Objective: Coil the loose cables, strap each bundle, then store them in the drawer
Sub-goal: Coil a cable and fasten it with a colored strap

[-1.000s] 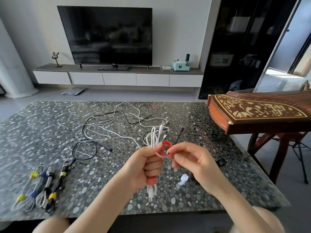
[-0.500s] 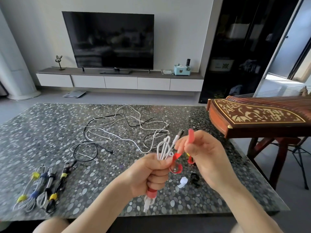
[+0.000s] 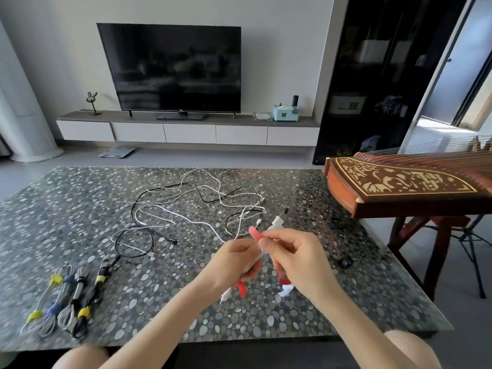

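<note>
Strapping the white coil [image 3: 277, 222] looks to be the step in hand. Above the bench's [image 3: 53, 209] near middle, the left hand [image 3: 234, 262] has its fingers [image 3: 251, 270] curled tight round the coil's middle. The plug ends poke out toward the bench's far side and the loops hang below the fist, where a red strap [image 3: 241, 288] shows. The right hand [image 3: 298, 265] pinches a second red strap [image 3: 255, 233] between thumb and forefinger at the coil's upper end, and the strap's tip stands free. Loose cables [image 3: 186, 206] sprawl over the bench's middle, and strapped bundles [image 3: 66, 296] lie by its near left corner. A white strap [image 3: 286, 291] lies on the bench under the right hand.

I judge the coil light, limp and springy. Its loops will fan out if the fist slackens, so hold it at the waist, clear of the plugs. The strap looks soft and thin: take it by the tip, pull it snug and press it flat onto itself.
</note>
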The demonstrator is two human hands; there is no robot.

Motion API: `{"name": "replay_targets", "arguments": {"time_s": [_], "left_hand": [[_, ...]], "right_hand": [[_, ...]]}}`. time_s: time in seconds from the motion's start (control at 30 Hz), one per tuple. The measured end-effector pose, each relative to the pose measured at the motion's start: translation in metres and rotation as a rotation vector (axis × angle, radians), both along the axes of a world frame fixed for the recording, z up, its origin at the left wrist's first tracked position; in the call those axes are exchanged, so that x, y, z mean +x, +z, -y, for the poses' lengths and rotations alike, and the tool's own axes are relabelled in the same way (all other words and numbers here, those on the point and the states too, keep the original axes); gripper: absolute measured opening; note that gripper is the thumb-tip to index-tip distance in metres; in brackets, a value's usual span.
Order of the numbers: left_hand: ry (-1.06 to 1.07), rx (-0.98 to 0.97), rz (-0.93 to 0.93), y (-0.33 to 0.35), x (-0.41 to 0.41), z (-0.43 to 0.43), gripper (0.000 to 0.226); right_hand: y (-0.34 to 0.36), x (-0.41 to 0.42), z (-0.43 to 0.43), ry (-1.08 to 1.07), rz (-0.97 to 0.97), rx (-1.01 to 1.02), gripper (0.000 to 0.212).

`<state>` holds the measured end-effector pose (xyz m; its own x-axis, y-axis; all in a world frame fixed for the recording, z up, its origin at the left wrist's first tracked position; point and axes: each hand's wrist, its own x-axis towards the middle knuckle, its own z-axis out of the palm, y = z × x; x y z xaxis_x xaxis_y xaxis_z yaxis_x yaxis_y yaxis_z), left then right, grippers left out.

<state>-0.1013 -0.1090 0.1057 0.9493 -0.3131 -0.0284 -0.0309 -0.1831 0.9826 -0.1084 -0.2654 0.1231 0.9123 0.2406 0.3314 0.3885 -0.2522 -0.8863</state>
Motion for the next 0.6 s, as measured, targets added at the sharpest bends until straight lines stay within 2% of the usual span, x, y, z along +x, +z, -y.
{"name": "replay_targets", "arguments": {"time_s": [0.07,0.17,0.3,0.43,0.6], "left_hand": [[0.039,0.002,0.019,0.001,-0.001,0.004,0.036],[0.134,-0.037,0.071,0.004,-0.004,0.010,0.036],[0.227,-0.008,0.155,0.005,-0.005,0.016,0.045],[0.255,-0.149,0.100,0.004,-0.005,0.019,0.036],[0.321,-0.183,0.077,0.005,-0.001,0.013,0.036]], "right_hand": [[-0.006,0.003,-0.004,-0.091,0.043,-0.038,0.023],[-0.016,0.006,-0.009,-0.151,0.033,0.022,0.009],[-0.026,0.001,-0.018,-0.255,0.031,0.046,0.016],[-0.028,-0.004,-0.024,-0.283,0.119,0.037,0.014],[-0.028,-0.010,-0.009,-0.101,0.065,0.064,0.020]]}}
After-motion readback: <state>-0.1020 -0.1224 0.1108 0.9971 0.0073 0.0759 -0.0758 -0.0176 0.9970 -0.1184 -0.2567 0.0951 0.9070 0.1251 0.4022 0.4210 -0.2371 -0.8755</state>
